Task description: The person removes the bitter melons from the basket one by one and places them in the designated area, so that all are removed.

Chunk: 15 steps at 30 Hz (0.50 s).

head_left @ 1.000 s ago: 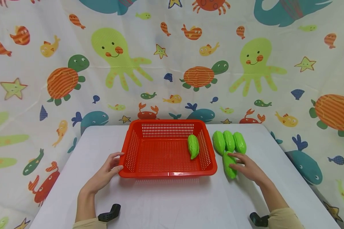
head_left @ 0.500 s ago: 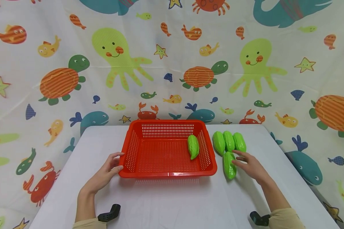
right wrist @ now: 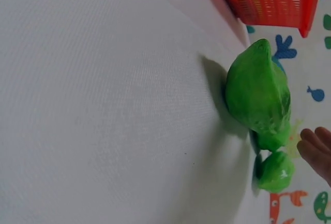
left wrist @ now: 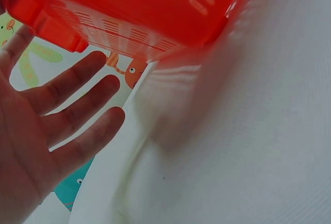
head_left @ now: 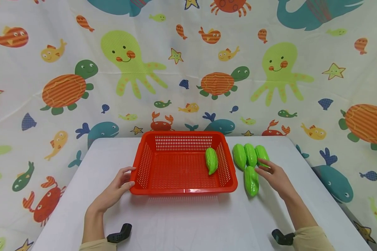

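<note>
A red plastic basket (head_left: 184, 190) stands on the white table, with one bright green bitter melon (head_left: 212, 161) lying inside near its right wall. My left hand (head_left: 115, 186) touches the basket's left rim with thumb and index finger; its other fingers (left wrist: 88, 97) stretch out straight beside the wall. To the right of the basket lie three more bitter melons in a row, and a separate bitter melon (head_left: 251, 181) in front of them. My right hand (head_left: 275, 177), fingers spread and holding nothing, hovers just over the row's rightmost bitter melon (head_left: 262, 154), partly covering it.
Behind the table hangs a white curtain (head_left: 188, 118) printed with sea animals. The row's left bitter melon (head_left: 239, 156) and middle bitter melon (head_left: 250, 154) lie close to the basket's right side. A dark wrist camera (head_left: 119, 234) sits at my left cuff.
My right hand has left the front bitter melon and moved up and slightly right, toward the rightmost one in the row. The left hand and basket have stayed still.
</note>
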Tool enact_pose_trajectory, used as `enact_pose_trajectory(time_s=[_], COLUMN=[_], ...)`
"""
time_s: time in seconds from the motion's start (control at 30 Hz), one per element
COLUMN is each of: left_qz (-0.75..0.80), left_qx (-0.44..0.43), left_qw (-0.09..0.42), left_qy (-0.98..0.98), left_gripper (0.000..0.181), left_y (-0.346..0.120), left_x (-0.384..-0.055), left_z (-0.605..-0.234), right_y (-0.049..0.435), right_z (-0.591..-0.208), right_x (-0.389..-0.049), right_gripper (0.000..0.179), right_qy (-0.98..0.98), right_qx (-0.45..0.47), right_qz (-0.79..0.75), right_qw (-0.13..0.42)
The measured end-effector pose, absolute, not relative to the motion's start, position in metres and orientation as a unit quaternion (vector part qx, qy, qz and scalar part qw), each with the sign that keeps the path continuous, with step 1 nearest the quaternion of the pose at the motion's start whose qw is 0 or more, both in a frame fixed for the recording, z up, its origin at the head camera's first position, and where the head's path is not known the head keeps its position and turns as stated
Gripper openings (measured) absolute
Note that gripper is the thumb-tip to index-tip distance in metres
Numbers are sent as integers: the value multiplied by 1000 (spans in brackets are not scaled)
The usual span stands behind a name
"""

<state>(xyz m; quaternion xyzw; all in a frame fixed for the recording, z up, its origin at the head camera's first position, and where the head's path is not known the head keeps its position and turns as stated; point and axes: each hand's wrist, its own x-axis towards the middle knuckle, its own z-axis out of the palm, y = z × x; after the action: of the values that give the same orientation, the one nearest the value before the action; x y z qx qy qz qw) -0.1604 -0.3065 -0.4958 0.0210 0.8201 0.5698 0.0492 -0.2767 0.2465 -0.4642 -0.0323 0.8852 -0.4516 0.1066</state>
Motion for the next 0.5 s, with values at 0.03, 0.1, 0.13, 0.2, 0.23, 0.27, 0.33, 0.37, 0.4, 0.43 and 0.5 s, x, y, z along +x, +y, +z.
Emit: enact_pose_trajectory(time_s=[0.03, 0.1, 0.13, 0.2, 0.23, 0.27, 0.33, 0.37, 0.4, 0.43, 0.5], left_qz=[570, 570, 571, 572, 572, 572, 572, 572, 572, 572, 571], left_qx=[21, 19, 18, 18, 17, 17, 17, 17, 17, 17, 17], left_qw=[50, 50, 51, 52, 52, 53, 53, 53, 53, 52, 53], left_qy=[820, 820, 819, 818, 819, 818, 818, 819, 819, 819, 819], left_gripper=[64, 64, 64, 65, 65, 65, 65, 65, 65, 65, 65], left_y=[-307, -307, -307, -307, -306, -306, -306, -306, -306, -306, -306], left_x=[-160, -160, -160, -160, -160, -160, -160, -160, -160, -160, -160], left_z=[-496, -496, -496, -495, -495, -495, -495, -495, -495, -495, -494], right_y=[246, 245, 245, 243, 241, 240, 237, 235, 233, 231, 226], right_z=[-463, -461, -460, -457, -455, -454, -451, -450, -449, -448, -445], right_x=[-277, -277, -277, -276, -276, -276, -276, -275, -275, -274, -273], right_gripper=[72, 75, 77, 80, 82, 83, 84, 84, 83, 81, 79], right_qy=[883, 878, 875, 871, 870, 869, 867, 866, 864, 862, 859], right_qx=[-34, -35, -34, -31, -28, -26, -22, -20, -19, -19, -17], right_qz=[-457, -466, -470, -477, -480, -482, -487, -490, -494, -499, -506], right_qw=[106, 105, 106, 108, 108, 107, 101, 96, 91, 86, 76])
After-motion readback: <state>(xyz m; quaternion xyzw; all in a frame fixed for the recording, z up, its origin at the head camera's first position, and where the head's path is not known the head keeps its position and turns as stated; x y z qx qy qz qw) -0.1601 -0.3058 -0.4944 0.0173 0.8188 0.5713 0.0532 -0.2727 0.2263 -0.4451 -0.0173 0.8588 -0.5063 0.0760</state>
